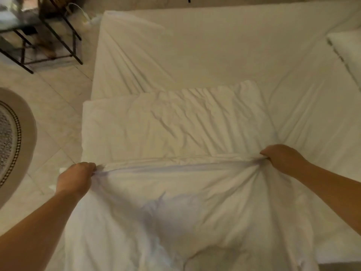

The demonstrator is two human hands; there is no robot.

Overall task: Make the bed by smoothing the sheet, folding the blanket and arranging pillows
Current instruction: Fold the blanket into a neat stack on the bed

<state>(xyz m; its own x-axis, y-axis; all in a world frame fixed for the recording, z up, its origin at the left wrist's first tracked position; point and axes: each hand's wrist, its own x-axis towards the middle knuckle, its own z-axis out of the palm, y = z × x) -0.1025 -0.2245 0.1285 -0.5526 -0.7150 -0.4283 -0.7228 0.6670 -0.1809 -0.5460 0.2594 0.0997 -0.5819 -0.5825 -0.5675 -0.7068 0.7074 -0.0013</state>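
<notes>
Gripping the white blanket (175, 133), the left hand (75, 178) and right hand (281, 156) each have fingers clenched on bunched fabric, a taut edge between them; it lies folded across the sheet (224, 51).

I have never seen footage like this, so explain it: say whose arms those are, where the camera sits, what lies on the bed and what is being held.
There is no machine here. One camera, worn on a person's head, looks down at their two bare arms. The left hand and the right hand each pinch a bunch of a crumpled white blanket, stretching its edge between them over the part already folded. Beneath lies the smooth white bed sheet. A white pillow shows at the right edge. On the pale tiled floor to the left stand a black metal-framed rack and part of a round patterned rug.
</notes>
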